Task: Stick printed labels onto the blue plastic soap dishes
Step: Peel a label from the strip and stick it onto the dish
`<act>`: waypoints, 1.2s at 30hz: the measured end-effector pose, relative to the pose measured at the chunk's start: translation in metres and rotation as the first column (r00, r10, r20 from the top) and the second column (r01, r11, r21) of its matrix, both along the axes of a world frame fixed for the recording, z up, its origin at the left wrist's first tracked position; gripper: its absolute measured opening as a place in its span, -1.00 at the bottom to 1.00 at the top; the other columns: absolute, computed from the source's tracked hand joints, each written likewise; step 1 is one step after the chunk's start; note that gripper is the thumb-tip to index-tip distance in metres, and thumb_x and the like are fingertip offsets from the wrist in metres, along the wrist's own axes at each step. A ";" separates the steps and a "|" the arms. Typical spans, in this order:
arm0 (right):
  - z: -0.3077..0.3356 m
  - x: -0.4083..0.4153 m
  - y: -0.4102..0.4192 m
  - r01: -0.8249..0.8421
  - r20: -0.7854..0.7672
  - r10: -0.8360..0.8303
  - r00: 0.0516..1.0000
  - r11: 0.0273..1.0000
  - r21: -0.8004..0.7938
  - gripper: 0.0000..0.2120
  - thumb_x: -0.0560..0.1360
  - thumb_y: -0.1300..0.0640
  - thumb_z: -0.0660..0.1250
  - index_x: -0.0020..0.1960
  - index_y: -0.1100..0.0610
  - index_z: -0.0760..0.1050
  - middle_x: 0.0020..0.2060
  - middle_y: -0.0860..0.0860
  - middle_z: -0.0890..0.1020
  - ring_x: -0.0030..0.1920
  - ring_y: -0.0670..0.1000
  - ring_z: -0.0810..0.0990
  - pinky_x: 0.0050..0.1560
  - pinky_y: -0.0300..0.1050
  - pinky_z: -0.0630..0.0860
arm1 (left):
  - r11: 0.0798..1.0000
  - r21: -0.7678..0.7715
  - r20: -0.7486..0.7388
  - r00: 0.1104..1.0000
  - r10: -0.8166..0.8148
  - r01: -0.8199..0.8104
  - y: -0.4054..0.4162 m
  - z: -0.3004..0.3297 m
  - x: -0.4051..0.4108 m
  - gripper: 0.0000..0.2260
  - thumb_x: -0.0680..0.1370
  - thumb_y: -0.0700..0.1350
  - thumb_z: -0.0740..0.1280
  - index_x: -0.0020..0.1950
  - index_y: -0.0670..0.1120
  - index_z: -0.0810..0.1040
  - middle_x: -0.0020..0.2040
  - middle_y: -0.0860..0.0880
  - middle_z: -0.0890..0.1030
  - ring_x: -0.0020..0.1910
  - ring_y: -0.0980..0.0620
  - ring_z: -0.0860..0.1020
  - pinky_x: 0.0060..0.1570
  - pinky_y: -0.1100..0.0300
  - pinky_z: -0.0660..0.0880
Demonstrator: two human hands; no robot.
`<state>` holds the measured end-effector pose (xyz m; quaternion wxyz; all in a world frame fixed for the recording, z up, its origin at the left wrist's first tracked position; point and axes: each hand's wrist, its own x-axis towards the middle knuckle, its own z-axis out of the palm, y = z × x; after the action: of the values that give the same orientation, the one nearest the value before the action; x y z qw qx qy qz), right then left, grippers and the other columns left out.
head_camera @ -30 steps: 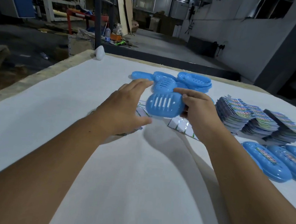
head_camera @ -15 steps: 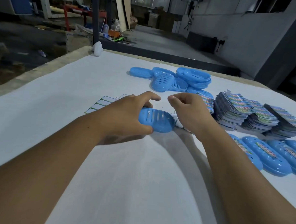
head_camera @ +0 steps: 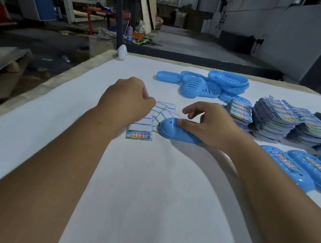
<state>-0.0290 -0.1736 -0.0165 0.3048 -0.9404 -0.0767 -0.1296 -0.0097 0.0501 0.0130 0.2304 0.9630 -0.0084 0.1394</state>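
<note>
1. Fingers of the right hand [head_camera: 210, 125] are loosely spread, thumb and fingertips resting on a blue dish [head_camera: 174, 131] lying dome-up at frame centre on the white table [head_camera: 150, 196].
2. Left hand [head_camera: 127, 102] is curled, fingertips down on a fan of label sheets [head_camera: 156, 115] just left of the dish; whether it pinches one I cannot tell.
3. One printed label [head_camera: 138, 135] lies at the fan's near end.
4. Unlabelled dishes [head_camera: 206, 84] are heaped at upper centre, some slotted insides up, holding nothing.
5. Label stacks [head_camera: 281, 122] sit at right.
6. Labelled dishes [head_camera: 293, 166] line the lower right.
</note>
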 end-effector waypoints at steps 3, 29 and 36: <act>-0.001 0.001 0.000 -0.007 0.000 0.007 1.000 0.999 0.039 -0.72 0.41 -0.18 0.54 0.05 -0.11 0.63 -0.13 -0.18 0.62 -0.35 -0.37 0.45 -0.23 -0.26 0.35 | 0.992 0.125 -0.168 0.985 0.039 -0.018 0.008 0.000 -0.006 -0.54 0.37 0.33 0.46 0.00 0.00 0.53 -0.03 0.00 0.58 -0.10 0.00 0.54 -0.33 0.16 0.34; -0.002 0.001 -0.001 -0.037 -0.014 0.037 0.999 0.999 0.004 -0.76 0.45 -0.20 0.49 0.05 -0.14 0.61 -0.13 -0.20 0.62 -0.25 -0.42 0.46 -0.25 -0.31 0.31 | 0.982 -0.183 -0.305 0.946 -0.105 0.049 0.009 0.000 -0.003 -0.60 0.30 0.02 0.64 0.00 -0.01 0.54 -0.12 0.02 0.61 -0.19 0.07 0.58 -0.35 0.20 0.46; 0.006 -0.005 0.008 -0.107 0.070 0.093 0.993 0.969 0.222 -0.82 0.47 -0.10 0.52 0.05 -0.17 0.61 -0.12 -0.20 0.69 -0.16 -0.12 0.57 -0.13 -0.29 0.46 | 0.788 -0.596 -0.105 0.959 -0.264 0.151 0.000 0.009 0.002 -0.73 0.35 -0.03 0.63 -0.04 0.01 0.65 -0.21 0.07 0.73 -0.28 0.13 0.70 -0.32 0.23 0.59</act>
<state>-0.0335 -0.1654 -0.0102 0.4131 -0.8905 -0.1179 -0.1497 -0.0074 0.0505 0.0215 0.5278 0.8477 -0.0503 0.0201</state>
